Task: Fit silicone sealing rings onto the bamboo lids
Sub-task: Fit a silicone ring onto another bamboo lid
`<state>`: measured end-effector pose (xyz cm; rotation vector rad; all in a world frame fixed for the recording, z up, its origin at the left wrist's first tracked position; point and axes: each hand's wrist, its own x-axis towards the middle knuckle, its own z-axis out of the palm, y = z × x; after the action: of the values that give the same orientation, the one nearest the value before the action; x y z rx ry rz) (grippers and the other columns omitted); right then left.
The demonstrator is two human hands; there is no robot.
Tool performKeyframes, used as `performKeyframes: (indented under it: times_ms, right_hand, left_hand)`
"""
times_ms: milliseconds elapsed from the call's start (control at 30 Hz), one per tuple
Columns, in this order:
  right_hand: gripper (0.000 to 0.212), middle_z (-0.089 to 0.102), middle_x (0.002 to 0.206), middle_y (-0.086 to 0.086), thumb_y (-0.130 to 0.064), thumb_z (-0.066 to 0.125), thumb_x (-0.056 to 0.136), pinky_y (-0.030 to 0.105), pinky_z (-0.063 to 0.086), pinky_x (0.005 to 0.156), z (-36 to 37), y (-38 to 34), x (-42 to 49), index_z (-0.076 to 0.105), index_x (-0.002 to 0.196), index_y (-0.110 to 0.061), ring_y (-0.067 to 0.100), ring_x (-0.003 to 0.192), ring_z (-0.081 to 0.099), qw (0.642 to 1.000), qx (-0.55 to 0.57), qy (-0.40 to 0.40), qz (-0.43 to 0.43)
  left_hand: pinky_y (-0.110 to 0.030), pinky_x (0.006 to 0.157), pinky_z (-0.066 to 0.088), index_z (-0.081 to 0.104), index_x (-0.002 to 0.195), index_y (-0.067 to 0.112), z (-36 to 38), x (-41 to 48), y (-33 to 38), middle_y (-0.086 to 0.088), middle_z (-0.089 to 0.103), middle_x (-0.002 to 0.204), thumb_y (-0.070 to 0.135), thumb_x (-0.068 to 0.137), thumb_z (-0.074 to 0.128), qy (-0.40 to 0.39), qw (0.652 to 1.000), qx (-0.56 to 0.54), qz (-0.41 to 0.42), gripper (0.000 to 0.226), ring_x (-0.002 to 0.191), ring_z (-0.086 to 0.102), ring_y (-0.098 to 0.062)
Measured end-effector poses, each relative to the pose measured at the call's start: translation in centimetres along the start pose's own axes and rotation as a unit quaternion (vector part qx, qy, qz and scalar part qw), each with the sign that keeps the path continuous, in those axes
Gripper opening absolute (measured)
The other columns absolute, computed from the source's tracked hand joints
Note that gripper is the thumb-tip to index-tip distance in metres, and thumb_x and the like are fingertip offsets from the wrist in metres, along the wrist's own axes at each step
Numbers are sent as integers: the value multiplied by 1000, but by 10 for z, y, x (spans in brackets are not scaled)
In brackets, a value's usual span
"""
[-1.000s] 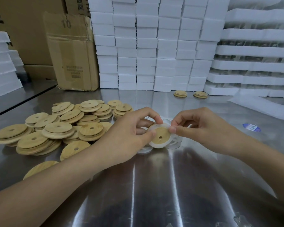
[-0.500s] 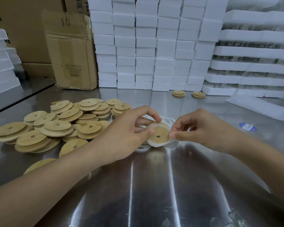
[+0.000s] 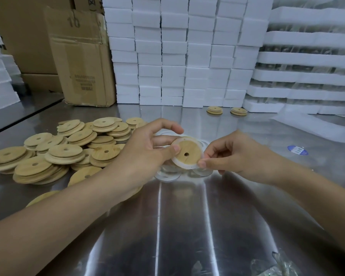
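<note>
A round bamboo lid [image 3: 187,151] with a small centre hole is held tilted above the steel table, a white silicone ring [image 3: 182,164] around its edge. My left hand [image 3: 147,150] grips the lid's left side, thumb on its face and fingers behind. My right hand [image 3: 225,156] pinches the ring at the lid's lower right edge. Several loose translucent rings [image 3: 166,175] lie on the table under the lid. A heap of bare bamboo lids [image 3: 68,150] lies to the left.
The steel table [image 3: 187,226] stretches toward me. Stacked white foam blocks [image 3: 177,56] and a cardboard box [image 3: 82,56] line the back. Two small lid stacks [image 3: 214,110] sit by the foam. A blue sticker [image 3: 297,150] lies at right, crumpled plastic [image 3: 271,265] near the front edge.
The lid has tilted and turned a little between my hands, and my right fingers have slid to its lower right edge. The view has shifted slightly.
</note>
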<state>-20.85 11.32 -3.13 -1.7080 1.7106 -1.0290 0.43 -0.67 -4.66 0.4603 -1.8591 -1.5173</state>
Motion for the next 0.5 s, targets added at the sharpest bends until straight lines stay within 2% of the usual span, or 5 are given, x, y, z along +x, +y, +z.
performKeyframes:
  times_ms: [67,167,333,400,500]
  right_hand:
    - [16,64,60,-4,-17,84,88,14,45,57,-3,-3,0,79,73,-15,5,56,54,1000,-1,-9,11]
    - [16,63,61,0,-23,85,87,15,42,57,-7,-7,-1,80,73,-15,8,55,51,1000,5,-4,25]
    - [22,69,67,5,-32,88,78,15,46,57,-4,-6,0,81,76,-12,8,56,55,999,28,37,10]
    - [23,75,75,4,-34,87,76,15,49,59,-3,-5,0,80,83,-12,10,62,63,998,37,53,3]
    - [14,80,92,8,-20,82,89,16,50,63,2,-3,1,80,101,-14,14,78,73,998,58,28,7]
  left_hand:
    - [-32,76,64,66,107,16,3,-1,0,-10,84,101,-8,100,65,13,1000,-14,17,25,86,79,-26]
    - [-32,72,64,64,105,18,5,-2,1,-9,84,103,-7,101,65,18,999,-25,38,26,84,79,-23]
    - [-33,73,64,65,104,20,3,-1,-1,-7,83,104,-4,102,64,14,998,-34,44,25,84,79,-21]
    - [-29,73,63,65,106,18,2,1,-1,-8,83,105,-5,102,63,13,998,-46,45,24,85,79,-21]
    - [-30,79,63,66,109,18,2,1,-3,-7,83,109,-2,102,65,13,998,-37,43,21,92,81,-23]
